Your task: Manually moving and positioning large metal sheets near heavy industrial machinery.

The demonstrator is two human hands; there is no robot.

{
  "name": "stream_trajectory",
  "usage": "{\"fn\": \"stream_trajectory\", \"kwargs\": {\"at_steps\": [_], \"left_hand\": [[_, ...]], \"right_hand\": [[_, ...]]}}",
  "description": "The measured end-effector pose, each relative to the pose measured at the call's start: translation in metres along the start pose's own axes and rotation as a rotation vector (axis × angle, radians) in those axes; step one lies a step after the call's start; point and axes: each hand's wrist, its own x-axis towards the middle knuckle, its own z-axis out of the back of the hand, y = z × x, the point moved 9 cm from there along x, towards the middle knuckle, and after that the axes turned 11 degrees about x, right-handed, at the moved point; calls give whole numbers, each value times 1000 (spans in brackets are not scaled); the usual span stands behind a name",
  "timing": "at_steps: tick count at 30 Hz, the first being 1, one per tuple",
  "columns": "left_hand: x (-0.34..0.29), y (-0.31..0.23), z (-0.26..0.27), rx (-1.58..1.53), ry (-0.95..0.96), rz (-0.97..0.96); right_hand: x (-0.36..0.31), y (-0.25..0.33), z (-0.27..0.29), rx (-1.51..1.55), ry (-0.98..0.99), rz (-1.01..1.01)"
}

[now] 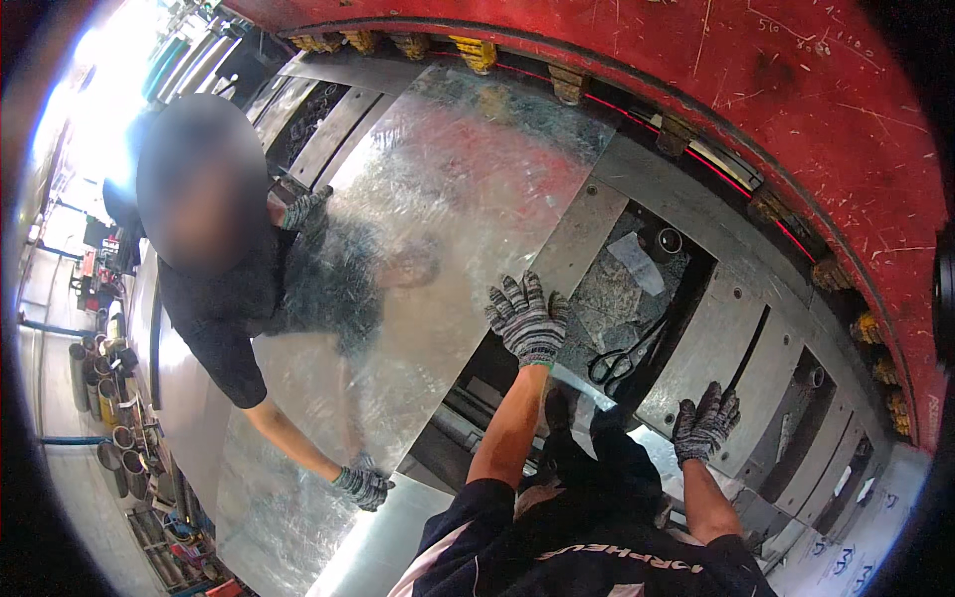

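Observation:
A large shiny metal sheet (438,229) lies across the machine bed, with smears and reflections on its face. My left hand (527,318), in a grey knitted glove, has its fingers spread at the sheet's right edge; whether it touches the sheet I cannot tell. Farther right, my right hand (706,423), in a like glove, rests open on or just above a steel bed plate (686,393). Neither hand holds anything. Between them, black-handled scissors (612,368) lie by an opening in the bed.
A co-worker (219,328) leans over the sheet's left side, one gloved hand (363,488) at its near edge, the other (306,206) farther back. A red machine beam (776,90) arches overhead, with yellow clamps (475,55) below. A recess holds white paper (637,262) and a small ring (669,240).

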Motion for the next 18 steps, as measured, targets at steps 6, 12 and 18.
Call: {"fn": "stream_trajectory", "kwargs": {"at_steps": [6, 12, 18], "left_hand": [[1, 5, 5, -12, -17, 21], [1, 3, 7, -52, -26, 15], [0, 6, 8, -61, -51, 8]], "right_hand": [[-1, 10, 3, 38, -58, 74], [-2, 7, 3, 1, -55, 69], [-1, 6, 2, 0, -47, 42]]}}
